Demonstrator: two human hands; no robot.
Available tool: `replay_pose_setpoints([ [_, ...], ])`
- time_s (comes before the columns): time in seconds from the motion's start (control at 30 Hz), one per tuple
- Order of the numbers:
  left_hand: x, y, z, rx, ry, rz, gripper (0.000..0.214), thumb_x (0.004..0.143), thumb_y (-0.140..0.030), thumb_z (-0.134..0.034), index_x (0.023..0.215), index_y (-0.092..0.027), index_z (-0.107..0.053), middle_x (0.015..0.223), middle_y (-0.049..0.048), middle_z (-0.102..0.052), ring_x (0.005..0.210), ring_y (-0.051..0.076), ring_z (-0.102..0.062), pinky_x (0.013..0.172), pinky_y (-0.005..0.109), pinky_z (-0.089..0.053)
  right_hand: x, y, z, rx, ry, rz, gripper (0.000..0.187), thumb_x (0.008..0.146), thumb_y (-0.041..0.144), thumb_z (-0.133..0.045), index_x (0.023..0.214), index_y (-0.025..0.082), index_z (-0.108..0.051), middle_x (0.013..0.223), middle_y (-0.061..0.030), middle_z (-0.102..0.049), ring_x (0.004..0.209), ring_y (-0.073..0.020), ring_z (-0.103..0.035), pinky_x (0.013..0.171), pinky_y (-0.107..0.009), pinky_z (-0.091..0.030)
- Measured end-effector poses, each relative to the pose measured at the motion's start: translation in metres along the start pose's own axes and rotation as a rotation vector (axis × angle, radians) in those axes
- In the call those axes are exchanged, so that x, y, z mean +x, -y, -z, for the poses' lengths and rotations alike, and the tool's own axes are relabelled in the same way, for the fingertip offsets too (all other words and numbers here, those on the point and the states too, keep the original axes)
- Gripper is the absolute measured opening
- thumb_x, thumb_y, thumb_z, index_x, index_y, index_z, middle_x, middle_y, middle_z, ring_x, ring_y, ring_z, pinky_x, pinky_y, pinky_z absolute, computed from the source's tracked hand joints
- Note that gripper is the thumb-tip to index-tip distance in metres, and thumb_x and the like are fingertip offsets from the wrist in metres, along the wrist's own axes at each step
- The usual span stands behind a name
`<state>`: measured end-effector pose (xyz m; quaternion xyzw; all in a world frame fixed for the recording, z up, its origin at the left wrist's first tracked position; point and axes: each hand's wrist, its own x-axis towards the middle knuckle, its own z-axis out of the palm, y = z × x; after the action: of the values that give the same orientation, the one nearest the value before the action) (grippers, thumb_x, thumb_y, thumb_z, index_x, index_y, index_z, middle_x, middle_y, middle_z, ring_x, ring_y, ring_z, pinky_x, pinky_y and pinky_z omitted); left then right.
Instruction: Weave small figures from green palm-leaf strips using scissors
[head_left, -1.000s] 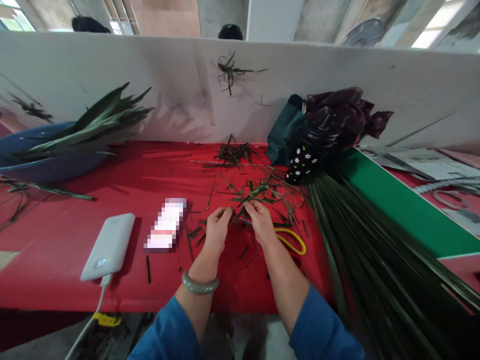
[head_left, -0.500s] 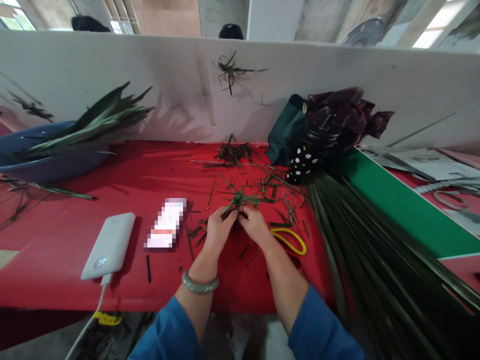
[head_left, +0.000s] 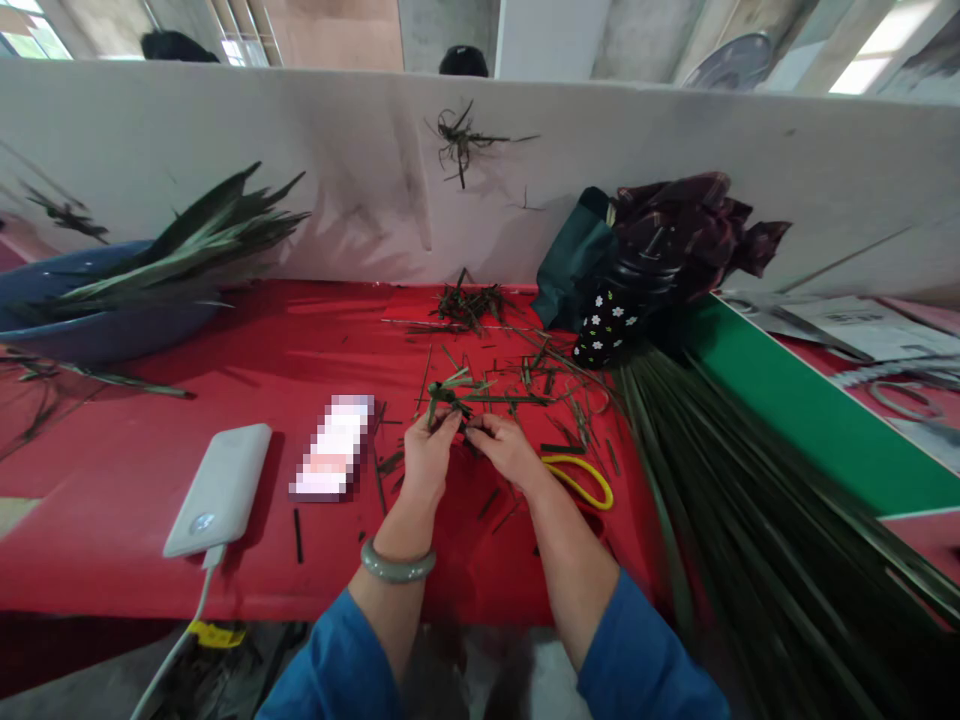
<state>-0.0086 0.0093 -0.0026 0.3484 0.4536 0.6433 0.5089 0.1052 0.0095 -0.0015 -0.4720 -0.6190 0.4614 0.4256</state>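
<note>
A small knotted piece of green leaf strips [head_left: 448, 390] stands up from the fingers of my left hand [head_left: 427, 458], which is closed on its lower part. Loose strip ends stick out of it to the right. My right hand [head_left: 508, 452] is closed in a pinch just beside it, at the piece's lower right end; what lies between those fingertips is mostly hidden. Under and around both hands, cut leaf scraps [head_left: 536, 375] lie on the red tabletop [head_left: 330, 570]. Scissors with a yellow handle [head_left: 592, 485] rest beside my right wrist, partly covered by it.
Left of my hands lie a phone [head_left: 334, 448] and a white power bank [head_left: 219, 490] with a cable. A blue basin [head_left: 112, 335] holds long leaves. Bags [head_left: 574, 260] and a bundle of long leaves [head_left: 720, 480] are on the right. A white partition [head_left: 322, 150] stands behind.
The leaf piece has tilted and moved left with my left hand. My right hand's fingertips have shifted slightly left and down, and the gap between the hands looks a little wider.
</note>
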Motion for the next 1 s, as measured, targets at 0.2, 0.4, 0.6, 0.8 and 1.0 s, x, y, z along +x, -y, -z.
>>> replay_pose_setpoints([
  [0.2,-0.0001,-0.0018,0.0005,-0.076,0.010,0.047,0.016,0.059,-0.024,-0.067,0.069,-0.013,-0.063,0.064,-0.0010,-0.061,0.060,0.007,-0.055,0.062,0.020,-0.043,-0.0021,0.0051,-0.0021,0.289,0.067,-0.108,0.023,0.073,0.040,-0.050,0.069,0.017,-0.055,0.055,0.0020,-0.056,0.050,-0.0096,-0.048,0.051,-0.023,-0.037],
  [0.4,-0.0019,-0.0012,0.0007,-0.101,0.088,0.071,0.019,0.061,-0.028,-0.066,0.070,-0.012,-0.059,0.061,-0.0005,-0.059,0.050,0.008,-0.052,0.048,0.020,-0.041,-0.0043,0.0092,-0.0037,0.421,0.115,-0.146,0.023,0.071,0.039,-0.054,0.071,0.016,-0.053,0.057,0.0012,-0.058,0.049,-0.0096,-0.051,0.050,-0.023,-0.039],
  [0.6,-0.0064,-0.0076,-0.0027,-0.099,0.175,0.091,0.021,0.063,-0.031,-0.064,0.068,-0.013,-0.056,0.049,-0.0035,-0.052,0.035,0.007,-0.044,0.036,0.021,-0.036,-0.0045,0.0086,-0.0047,0.451,0.125,-0.132,0.020,0.071,0.035,-0.055,0.070,0.015,-0.052,0.055,0.0016,-0.057,0.046,-0.0084,-0.050,0.047,-0.021,-0.037],
  [0.8,-0.0049,-0.0046,-0.0024,-0.104,0.112,0.097,0.021,0.060,-0.030,-0.065,0.069,-0.013,-0.057,0.054,-0.0025,-0.055,0.042,0.007,-0.048,0.042,0.021,-0.038,-0.0040,0.0073,-0.0055,0.416,0.080,-0.118,0.022,0.072,0.038,-0.053,0.067,0.016,-0.050,0.054,0.0016,-0.057,0.046,-0.0090,-0.051,0.046,-0.021,-0.038],
  [1.0,-0.0009,-0.0034,-0.0005,-0.121,-0.026,0.070,0.017,0.057,-0.025,-0.067,0.066,-0.013,-0.059,0.062,-0.0017,-0.057,0.058,0.007,-0.053,0.059,0.020,-0.041,-0.0018,0.0058,-0.0073,0.367,0.049,-0.146,0.024,0.070,0.041,-0.054,0.065,0.018,-0.049,0.052,0.0017,-0.057,0.046,-0.0104,-0.051,0.048,-0.024,-0.040],
])
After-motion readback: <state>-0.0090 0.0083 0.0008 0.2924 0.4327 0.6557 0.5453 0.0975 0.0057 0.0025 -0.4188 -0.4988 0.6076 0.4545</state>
